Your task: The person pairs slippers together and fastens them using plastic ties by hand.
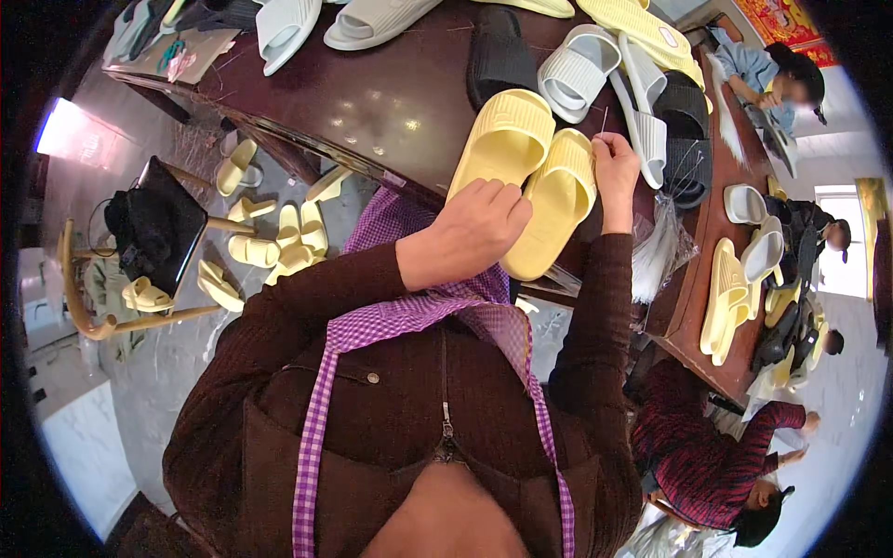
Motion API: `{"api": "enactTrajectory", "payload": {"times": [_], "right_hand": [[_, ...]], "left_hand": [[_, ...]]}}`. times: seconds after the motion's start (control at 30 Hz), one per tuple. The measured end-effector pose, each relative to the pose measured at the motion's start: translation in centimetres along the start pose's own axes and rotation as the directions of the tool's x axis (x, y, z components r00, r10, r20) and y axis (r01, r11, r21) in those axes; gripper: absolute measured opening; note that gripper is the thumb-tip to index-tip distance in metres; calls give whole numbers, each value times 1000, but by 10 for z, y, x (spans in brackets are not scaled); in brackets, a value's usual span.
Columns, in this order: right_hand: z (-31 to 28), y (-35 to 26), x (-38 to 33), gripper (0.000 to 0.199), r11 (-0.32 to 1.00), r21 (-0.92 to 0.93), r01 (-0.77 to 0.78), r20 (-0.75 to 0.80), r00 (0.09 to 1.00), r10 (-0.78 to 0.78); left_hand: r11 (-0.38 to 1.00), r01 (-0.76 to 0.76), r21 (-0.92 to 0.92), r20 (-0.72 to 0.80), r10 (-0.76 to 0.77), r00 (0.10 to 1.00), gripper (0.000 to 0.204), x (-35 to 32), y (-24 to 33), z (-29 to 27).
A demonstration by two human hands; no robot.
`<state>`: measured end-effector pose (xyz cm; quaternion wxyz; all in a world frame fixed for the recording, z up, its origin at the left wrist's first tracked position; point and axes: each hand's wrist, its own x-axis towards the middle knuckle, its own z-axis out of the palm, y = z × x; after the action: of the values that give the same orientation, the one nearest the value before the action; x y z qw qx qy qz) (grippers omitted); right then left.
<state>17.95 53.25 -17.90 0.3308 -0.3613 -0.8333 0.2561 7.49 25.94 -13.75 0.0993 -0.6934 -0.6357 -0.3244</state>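
A pair of pale yellow slide slippers, the left slipper point(505, 138) beside the right slipper point(555, 206), tilts over the table's near edge. My left hand point(470, 228) is closed around their lower part, knuckles up. At the right slipper's toe, my right hand point(616, 175) pinches a thin pale strand point(605, 121), which sticks up above the fingers. Its lower end is hidden by the hand. A bundle of similar clear-white strands point(659, 256) hangs at the table edge, right of my right forearm.
The dark glossy table point(372, 102) carries black slippers point(500, 56), white slippers point(579, 74) and yellow slippers point(646, 33). More yellow slippers point(302, 228) lie on the floor at left, near a wooden chair point(88, 321). Several people work at right, one in a striped top point(698, 446).
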Motion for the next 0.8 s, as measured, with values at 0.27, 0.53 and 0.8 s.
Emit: {"api": "enactTrajectory", "payload": {"times": [0.27,0.53,0.8], "right_hand": [[4,0,1,15,999,31,26,-5,1000,-26],[2,-3,-1,14,1000,-13,-1,8,1000,1],[5,-18,6,15,1000,21,5,36,999,-6]], "left_hand": [[928,132,-348,70,-115,991,10,-5,-13,31],[839,158,-521,153,-90,984,13,-3,-14,32],[994,-67,-87,-53,63,997,11,32,-64,53]]}}
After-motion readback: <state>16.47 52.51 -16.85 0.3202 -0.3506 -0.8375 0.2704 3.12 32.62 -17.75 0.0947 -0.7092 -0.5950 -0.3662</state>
